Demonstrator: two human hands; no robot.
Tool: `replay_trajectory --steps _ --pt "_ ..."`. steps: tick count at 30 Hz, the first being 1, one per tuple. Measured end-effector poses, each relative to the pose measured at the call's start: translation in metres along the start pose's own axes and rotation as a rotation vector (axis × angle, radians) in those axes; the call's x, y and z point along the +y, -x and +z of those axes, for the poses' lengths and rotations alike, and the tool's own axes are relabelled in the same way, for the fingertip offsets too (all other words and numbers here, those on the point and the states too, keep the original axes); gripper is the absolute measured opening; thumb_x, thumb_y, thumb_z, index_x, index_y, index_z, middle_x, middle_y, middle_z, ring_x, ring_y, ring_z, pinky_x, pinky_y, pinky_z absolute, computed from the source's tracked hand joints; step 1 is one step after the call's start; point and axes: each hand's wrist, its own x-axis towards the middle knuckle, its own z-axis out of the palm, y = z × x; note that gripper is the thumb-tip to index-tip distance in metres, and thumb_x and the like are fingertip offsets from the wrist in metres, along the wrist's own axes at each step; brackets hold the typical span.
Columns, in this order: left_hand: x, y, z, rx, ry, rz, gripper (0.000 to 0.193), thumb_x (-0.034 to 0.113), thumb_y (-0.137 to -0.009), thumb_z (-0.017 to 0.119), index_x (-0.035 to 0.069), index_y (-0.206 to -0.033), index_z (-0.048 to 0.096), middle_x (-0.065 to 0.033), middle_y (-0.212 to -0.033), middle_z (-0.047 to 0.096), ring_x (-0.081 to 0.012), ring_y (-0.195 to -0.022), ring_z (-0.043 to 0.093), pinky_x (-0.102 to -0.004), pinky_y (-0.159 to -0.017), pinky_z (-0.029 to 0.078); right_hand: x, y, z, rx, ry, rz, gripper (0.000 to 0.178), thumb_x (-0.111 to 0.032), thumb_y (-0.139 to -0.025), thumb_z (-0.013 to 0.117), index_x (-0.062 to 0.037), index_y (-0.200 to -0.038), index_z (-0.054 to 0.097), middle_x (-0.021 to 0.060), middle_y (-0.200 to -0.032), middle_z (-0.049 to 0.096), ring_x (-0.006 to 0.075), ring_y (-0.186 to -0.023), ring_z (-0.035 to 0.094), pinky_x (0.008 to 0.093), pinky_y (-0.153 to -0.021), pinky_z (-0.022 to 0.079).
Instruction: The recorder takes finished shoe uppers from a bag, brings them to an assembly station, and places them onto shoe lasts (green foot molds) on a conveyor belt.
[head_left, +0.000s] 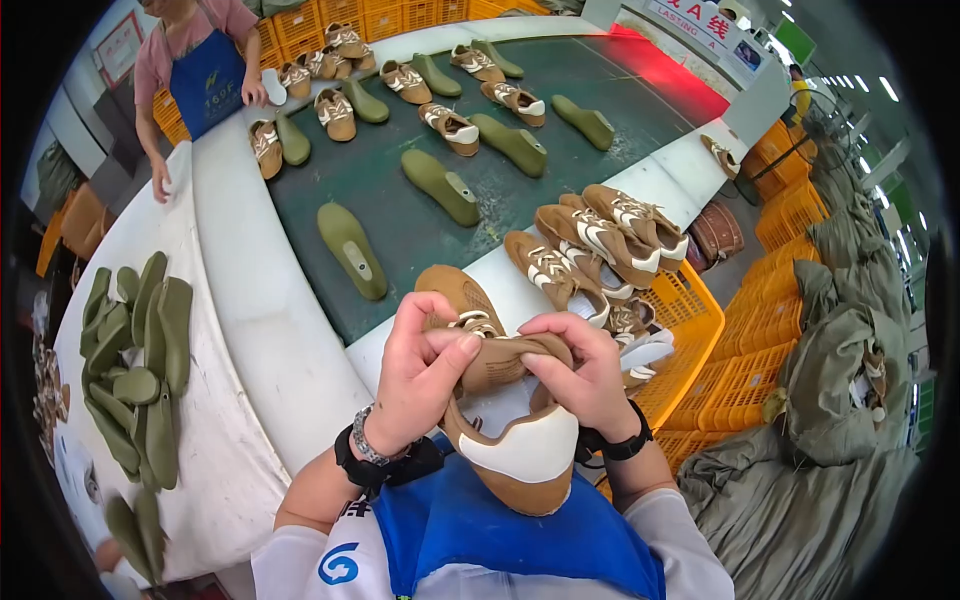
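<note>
A brown shoe upper (520, 465) with a white heel patch is held in front of my blue apron, its heel toward me and its toe pointing away. My left hand (415, 370) pinches one side of the folded-back brown tongue. With thumb and fingers closed, my right hand (585, 368) grips the tongue's other side. The shoe's opening shows between my wrists, pale inside. Just beyond my right hand, several brown and white shoes (595, 240) are piled on the white ledge. A green shoe last (350, 252) lies on the dark belt to the left of the held shoe.
More shoes and green lasts stand in pairs on the dark green conveyor belt (400, 225). Heaped lasts (140, 360) cover part of the white table at left. An orange crate (690, 330) with shoes is at right. A co-worker in a blue apron (205, 85) stands far left.
</note>
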Motion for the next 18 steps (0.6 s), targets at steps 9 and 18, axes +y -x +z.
replay_trajectory --steps 9,18 --pt "0.002 -0.007 -0.018 0.018 -0.040 -0.029 0.022 0.005 -0.091 0.050 0.007 -0.101 0.030 -0.0067 -0.077 0.061 -0.0059 -0.070 0.054 -0.0191 -0.062 0.043 0.010 -0.023 0.008 -0.052 -0.085 0.049 0.023 -0.006 -0.083 0.060 0.0014 -0.104 0.056 0.0066 -0.089 0.064 0.0087 -0.076 0.059 0.0220 -0.068 0.047" --pt "-0.039 -0.034 -0.081 0.341 -1.062 0.309 0.012 0.007 -0.083 0.059 0.004 -0.093 0.053 -0.0146 -0.071 0.060 -0.0329 -0.064 0.059 -0.0376 -0.057 0.048 0.029 -0.080 0.010 -0.317 0.493 -0.116 0.041 -0.016 -0.075 0.068 -0.0070 -0.114 0.058 0.0093 -0.110 0.056 0.0200 -0.092 0.058 0.0285 -0.077 0.047"
